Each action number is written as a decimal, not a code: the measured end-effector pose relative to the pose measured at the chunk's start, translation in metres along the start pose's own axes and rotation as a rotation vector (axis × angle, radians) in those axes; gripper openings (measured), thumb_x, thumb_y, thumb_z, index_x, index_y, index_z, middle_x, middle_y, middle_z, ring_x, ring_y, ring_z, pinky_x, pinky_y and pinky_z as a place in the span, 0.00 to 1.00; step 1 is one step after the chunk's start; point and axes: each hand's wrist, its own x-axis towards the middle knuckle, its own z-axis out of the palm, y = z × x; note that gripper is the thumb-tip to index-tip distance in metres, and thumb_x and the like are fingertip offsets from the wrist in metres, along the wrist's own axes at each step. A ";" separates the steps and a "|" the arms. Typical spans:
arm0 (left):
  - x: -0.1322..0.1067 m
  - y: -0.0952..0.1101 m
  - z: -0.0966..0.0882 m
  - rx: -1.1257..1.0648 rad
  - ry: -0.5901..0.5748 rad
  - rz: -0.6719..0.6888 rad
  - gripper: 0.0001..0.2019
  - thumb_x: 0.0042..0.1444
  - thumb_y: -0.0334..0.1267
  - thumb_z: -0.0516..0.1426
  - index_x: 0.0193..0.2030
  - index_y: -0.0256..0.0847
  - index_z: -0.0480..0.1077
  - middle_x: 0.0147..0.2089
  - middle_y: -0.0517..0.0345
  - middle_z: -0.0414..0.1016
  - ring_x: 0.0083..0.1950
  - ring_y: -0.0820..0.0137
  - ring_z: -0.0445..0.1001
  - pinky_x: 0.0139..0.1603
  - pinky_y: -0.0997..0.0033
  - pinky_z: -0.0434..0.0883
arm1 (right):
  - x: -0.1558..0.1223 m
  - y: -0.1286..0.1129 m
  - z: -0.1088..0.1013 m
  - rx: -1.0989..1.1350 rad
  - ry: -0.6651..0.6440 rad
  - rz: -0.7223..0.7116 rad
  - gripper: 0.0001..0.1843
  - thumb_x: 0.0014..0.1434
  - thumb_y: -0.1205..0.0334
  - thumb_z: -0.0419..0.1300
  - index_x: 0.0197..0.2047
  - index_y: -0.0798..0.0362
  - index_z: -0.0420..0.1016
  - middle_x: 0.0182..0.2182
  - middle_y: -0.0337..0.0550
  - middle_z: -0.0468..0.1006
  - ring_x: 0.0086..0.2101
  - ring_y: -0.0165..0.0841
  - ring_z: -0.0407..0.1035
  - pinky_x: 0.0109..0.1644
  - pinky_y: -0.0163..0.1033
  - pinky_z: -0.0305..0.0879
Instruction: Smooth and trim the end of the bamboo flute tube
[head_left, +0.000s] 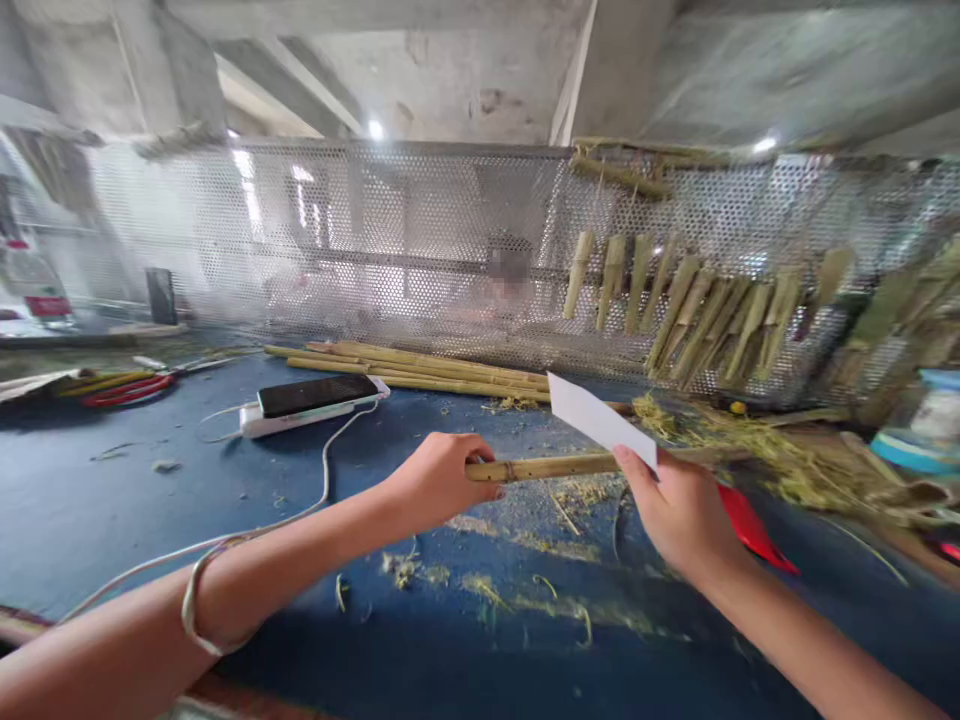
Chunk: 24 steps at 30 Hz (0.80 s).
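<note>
Head view: the left hand [444,480] has its grip clamped on the cane [562,467] above the tabletop [97,525]; the right hand [688,508] pinches a card [598,418], its grip partly hidden, perhaps around the cane too. The bottle [30,272]'s label [49,306] is unreadable.

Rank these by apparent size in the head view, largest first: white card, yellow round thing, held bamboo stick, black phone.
1. Bamboo stick
2. White card and black phone: too alike to rank
3. Yellow round thing
</note>
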 end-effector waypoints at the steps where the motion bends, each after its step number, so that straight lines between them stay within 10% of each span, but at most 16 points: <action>1: -0.001 0.001 -0.001 -0.028 0.024 0.002 0.16 0.41 0.45 0.58 0.37 0.42 0.70 0.29 0.61 0.72 0.23 0.76 0.64 0.23 0.76 0.59 | -0.001 -0.001 0.000 -0.017 -0.020 0.008 0.19 0.60 0.61 0.47 0.48 0.58 0.72 0.15 0.42 0.73 0.18 0.34 0.69 0.19 0.32 0.58; 7: -0.005 0.006 -0.006 -0.226 0.014 0.024 0.18 0.43 0.40 0.57 0.43 0.42 0.65 0.32 0.61 0.72 0.22 0.78 0.65 0.24 0.77 0.62 | -0.006 -0.003 0.000 0.021 -0.071 -0.048 0.20 0.59 0.67 0.45 0.54 0.52 0.66 0.36 0.47 0.78 0.32 0.37 0.73 0.31 0.37 0.67; 12: -0.012 0.011 -0.003 -0.286 -0.096 0.051 0.22 0.43 0.38 0.55 0.47 0.43 0.58 0.27 0.65 0.70 0.18 0.78 0.63 0.18 0.78 0.59 | -0.011 -0.019 -0.002 0.143 -0.231 -0.336 0.31 0.56 0.78 0.41 0.61 0.50 0.52 0.57 0.43 0.60 0.54 0.32 0.56 0.54 0.43 0.60; 24: -0.016 0.014 0.017 -0.339 0.042 0.114 0.21 0.40 0.33 0.55 0.33 0.43 0.42 0.25 0.66 0.66 0.22 0.79 0.59 0.21 0.78 0.55 | -0.020 -0.047 0.000 -0.132 -0.132 -0.692 0.27 0.54 0.82 0.43 0.57 0.62 0.59 0.54 0.56 0.62 0.57 0.41 0.49 0.56 0.47 0.57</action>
